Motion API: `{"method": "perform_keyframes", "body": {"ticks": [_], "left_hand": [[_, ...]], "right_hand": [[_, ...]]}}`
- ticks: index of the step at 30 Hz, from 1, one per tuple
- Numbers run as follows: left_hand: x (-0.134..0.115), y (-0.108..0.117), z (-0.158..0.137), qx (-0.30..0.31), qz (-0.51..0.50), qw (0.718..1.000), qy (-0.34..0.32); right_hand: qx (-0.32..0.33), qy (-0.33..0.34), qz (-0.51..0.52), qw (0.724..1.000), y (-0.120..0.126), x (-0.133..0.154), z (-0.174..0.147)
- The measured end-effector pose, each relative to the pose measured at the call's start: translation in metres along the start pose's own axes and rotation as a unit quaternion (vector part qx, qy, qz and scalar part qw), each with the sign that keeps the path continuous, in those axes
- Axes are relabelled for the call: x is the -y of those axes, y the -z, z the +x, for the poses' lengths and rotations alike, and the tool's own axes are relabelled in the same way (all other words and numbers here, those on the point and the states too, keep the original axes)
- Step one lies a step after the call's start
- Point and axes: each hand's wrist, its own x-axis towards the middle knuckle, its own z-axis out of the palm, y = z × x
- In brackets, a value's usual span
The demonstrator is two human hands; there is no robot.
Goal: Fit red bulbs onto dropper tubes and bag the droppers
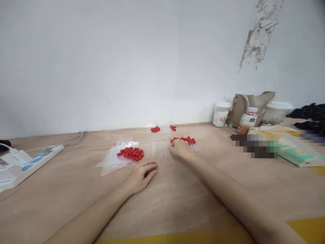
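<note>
My left hand (142, 176) rests on the wooden table with its fingers apart and nothing in them. Above it lies a pile of red rubber bulbs (130, 153), partly on clear plastic bags (111, 161). A row of thin clear dropper tubes (156, 149) runs to the right of that pile. At the row's right end, my right hand (179, 149) is closed in a pinch on a clear tube, whose lower part the fingers hide. Just beyond and right of this hand lie several droppers with red bulbs (190, 140), their clear stems pointing towards me.
By the wall lies a clear bag (165, 128) with more red bulbs. A white power strip (33, 167) is on the left. To the right stand a paper cup (221, 114), a bottle (247, 121), a beige bag (237, 110), a lidded cup (276, 113) and a green-white packet (294, 150).
</note>
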Motion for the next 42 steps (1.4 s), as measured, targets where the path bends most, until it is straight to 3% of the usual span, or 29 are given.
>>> {"method": "perform_keyframes", "body": {"ticks": [2, 4, 7, 11, 17, 21, 26, 28, 30, 31, 34, 42], "left_hand": [[0.002, 0.007, 0.003, -0.068, 0.049, 0.996, 0.028], [0.009, 0.018, 0.009, -0.127, 0.114, 0.982, 0.087], [0.031, 0.037, 0.027, -0.11, 0.204, 0.951, 0.202], [0.065, 0.051, 0.059, -0.042, 0.237, 0.927, 0.288], [0.091, 0.044, 0.087, 0.011, 0.234, 0.913, 0.333], [0.084, 0.047, 0.089, -0.012, 0.236, 0.921, 0.308], [0.041, 0.043, 0.066, -0.061, 0.203, 0.957, 0.199], [0.02, 0.031, 0.046, -0.067, 0.107, 0.986, 0.11], [0.002, 0.017, 0.025, -0.025, 0.003, 0.999, 0.04], [-0.005, 0.01, 0.016, 0.002, -0.029, 0.999, 0.034], [-0.013, -0.005, 0.001, 0.005, -0.072, 0.997, 0.043], [-0.01, -0.01, 0.01, 0.002, -0.106, 0.993, 0.052]], "right_hand": [[-0.035, 0.115, 0.006, 0.993, 0.002, -0.013, -0.02], [-0.028, 0.222, 0.025, 0.974, 0.003, -0.03, -0.041], [-0.04, 0.333, 0.051, 0.941, -0.001, -0.052, -0.063], [-0.096, 0.371, 0.072, 0.921, -0.01, -0.066, -0.072], [-0.122, 0.37, 0.076, 0.918, -0.018, -0.068, -0.07], [-0.124, 0.348, 0.091, 0.925, -0.017, -0.067, -0.072], [-0.127, 0.317, 0.097, 0.935, -0.014, -0.065, -0.076], [-0.127, 0.311, 0.102, 0.936, -0.013, -0.065, -0.076], [-0.127, 0.304, 0.11, 0.938, -0.013, -0.066, -0.075], [-0.127, 0.302, 0.115, 0.938, -0.014, -0.067, -0.075], [-0.122, 0.304, 0.141, 0.934, -0.018, -0.069, -0.073], [-0.108, 0.324, 0.172, 0.924, -0.018, -0.058, -0.072]]}}
